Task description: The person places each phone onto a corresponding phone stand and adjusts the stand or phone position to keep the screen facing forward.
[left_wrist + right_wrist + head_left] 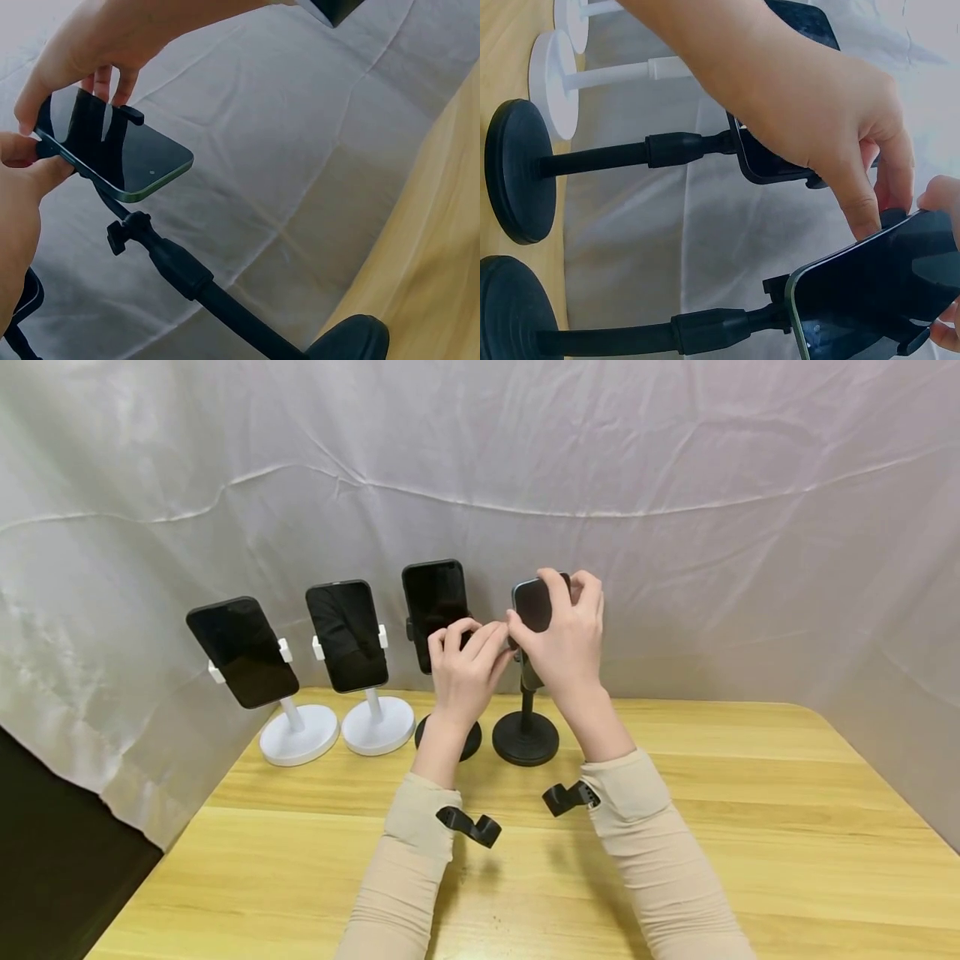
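Note:
A dark phone [531,604] with a greenish edge sits in the clamp of the rightmost black phone stand [525,742]. My right hand [572,643] grips the phone's upper part, its thumb on the near left edge and its fingers over the top and far side. At the phone's left edge, my left hand [463,678] pinches the small black clamp arm [892,217] between thumb and fingers. The opposite clamp arm [132,115] laps over the phone's right edge in the left wrist view. The stand's tilt knob [118,236] shows below the phone.
Left of it, another black stand [471,745] holds a phone [435,597], partly behind my left hand. Two white stands [378,727] farther left also carry phones [347,635]. A wooden table [750,827] bears them all, with a grey cloth [712,568] hanging behind.

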